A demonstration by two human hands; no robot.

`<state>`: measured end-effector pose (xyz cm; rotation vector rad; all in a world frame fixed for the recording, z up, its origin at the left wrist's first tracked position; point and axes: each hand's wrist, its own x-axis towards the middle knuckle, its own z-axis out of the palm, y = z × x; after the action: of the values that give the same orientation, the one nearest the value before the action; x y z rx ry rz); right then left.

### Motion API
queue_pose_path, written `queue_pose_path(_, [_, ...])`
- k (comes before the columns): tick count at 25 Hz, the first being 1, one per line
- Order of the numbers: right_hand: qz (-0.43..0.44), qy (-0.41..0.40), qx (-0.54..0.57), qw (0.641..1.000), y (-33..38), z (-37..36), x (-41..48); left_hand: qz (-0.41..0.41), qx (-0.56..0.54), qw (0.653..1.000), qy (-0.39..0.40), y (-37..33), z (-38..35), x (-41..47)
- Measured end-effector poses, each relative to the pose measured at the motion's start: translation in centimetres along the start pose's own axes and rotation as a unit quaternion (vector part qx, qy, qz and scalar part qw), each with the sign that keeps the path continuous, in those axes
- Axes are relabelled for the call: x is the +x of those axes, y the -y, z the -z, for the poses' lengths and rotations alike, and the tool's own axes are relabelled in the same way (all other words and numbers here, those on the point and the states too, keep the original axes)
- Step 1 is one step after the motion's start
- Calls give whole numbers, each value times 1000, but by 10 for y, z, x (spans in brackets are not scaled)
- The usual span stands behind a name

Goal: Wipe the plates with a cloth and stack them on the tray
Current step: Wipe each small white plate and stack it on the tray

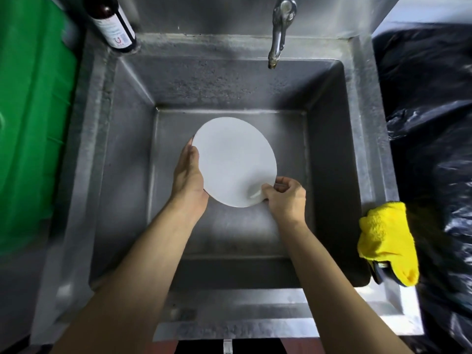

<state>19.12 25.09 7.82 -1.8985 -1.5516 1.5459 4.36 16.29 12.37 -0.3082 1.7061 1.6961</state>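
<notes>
A round white plate point(235, 159) is held tilted over the basin of a steel sink point(332, 154). My left hand point(187, 175) grips its left rim, fingers behind the plate. My right hand point(284, 199) pinches the lower right rim, thumb on the plate's face. A yellow cloth point(385, 241) lies bunched on the sink's right rim, apart from both hands. No tray is in view.
A tap point(279, 29) hangs over the back of the basin. A dark bottle point(112, 21) stands at the back left corner. A green crate point(33, 123) fills the left side. A black plastic bag point(429, 111) lies to the right.
</notes>
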Motion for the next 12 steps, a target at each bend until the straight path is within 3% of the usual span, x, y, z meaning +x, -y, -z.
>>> queue_pose_path(3, [-18, 30, -7, 999, 3, 0, -17, -87, 99, 991, -6, -16, -5, -14])
queue_pose_path(8, [16, 59, -66, 996, 16, 11, -36, -203, 190, 957, 77, -34, -7, -38])
queue_pose_path(12, [47, 61, -72, 994, 27, 24, -46, -194, 180, 962, 74, -36, -10, -50])
